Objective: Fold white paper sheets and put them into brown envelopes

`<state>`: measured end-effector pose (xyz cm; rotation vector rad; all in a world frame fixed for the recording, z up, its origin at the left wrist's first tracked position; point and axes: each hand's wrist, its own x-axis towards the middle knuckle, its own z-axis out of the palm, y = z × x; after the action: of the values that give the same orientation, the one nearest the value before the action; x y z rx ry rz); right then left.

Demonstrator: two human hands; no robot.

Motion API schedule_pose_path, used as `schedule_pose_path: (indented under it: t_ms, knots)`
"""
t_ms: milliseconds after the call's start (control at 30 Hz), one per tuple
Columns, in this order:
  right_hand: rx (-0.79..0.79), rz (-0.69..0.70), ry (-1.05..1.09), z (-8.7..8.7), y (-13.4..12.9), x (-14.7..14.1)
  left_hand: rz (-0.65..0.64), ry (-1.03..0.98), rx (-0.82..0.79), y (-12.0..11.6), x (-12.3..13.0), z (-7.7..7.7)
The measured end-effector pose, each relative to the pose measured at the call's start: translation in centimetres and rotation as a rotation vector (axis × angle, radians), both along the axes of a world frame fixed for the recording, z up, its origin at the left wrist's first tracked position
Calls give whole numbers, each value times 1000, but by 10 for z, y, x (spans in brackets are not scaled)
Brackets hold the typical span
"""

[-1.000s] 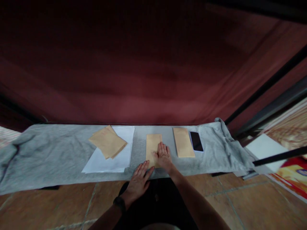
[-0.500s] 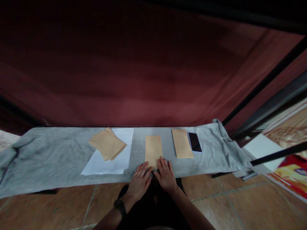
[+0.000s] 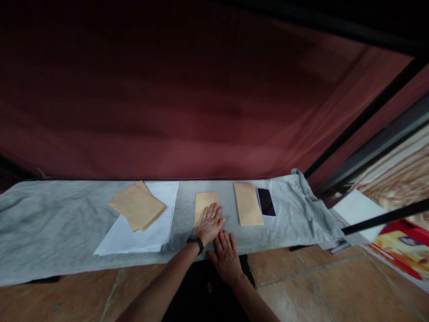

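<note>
A brown envelope lies on the grey cloth in front of me, its lower part covered by my hands. My left hand, with a dark band at the wrist, rests flat on the envelope, fingers stretched over its right side. Just below and to the right, my right hand lies with fingers spread at the cloth's near edge. A second brown envelope is to the right. More brown envelopes overlap in a pile on white paper sheets at the left.
A dark-screened phone lies beside the right-hand envelope. The grey cloth covers a long, narrow surface against a dark red panel. At the far right are a black bar and a red and yellow package.
My left hand has moved up and to the right across the envelope. My right hand has drawn back a little, off the envelope. The camera view has shifted slightly.
</note>
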<state>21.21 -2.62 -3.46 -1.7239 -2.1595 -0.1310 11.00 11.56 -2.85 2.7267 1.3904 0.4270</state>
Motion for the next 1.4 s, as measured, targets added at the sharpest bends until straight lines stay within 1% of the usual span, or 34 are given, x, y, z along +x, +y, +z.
schedule_pose_path:
  t_ms: [133,267,333,433,633,667,800,833,967,1200,1400]
  knots:
    - [-36,-1,-12,7,1,1,52,-12,-31,19,7,-5]
    - [-73,9,-25,10,2,2,57,-47,4,20,3,-8]
    - [-87,9,-29,10,2,2,72,-58,17,14,-3,-8]
    - [-90,7,-27,8,1,2,78,-37,20,-2,-16,-6]
    - [-99,30,-28,7,0,3,4,10,25,-44,-48,5]
    - [-105,31,-29,7,0,4,-30,21,20,-51,-54,7]
    - [-103,38,-32,6,1,4,-258,85,-21,-71,-75,18]
    - [-101,42,-32,6,0,5,-285,95,-31,-75,-79,20]
    - [-110,53,-40,6,0,6,-296,106,-39,-80,-89,23]
    - [-115,62,-44,5,-1,9,-314,94,-32,-79,-91,20]
    - [-99,61,-55,7,-3,13,-319,114,-37,-80,-101,20]
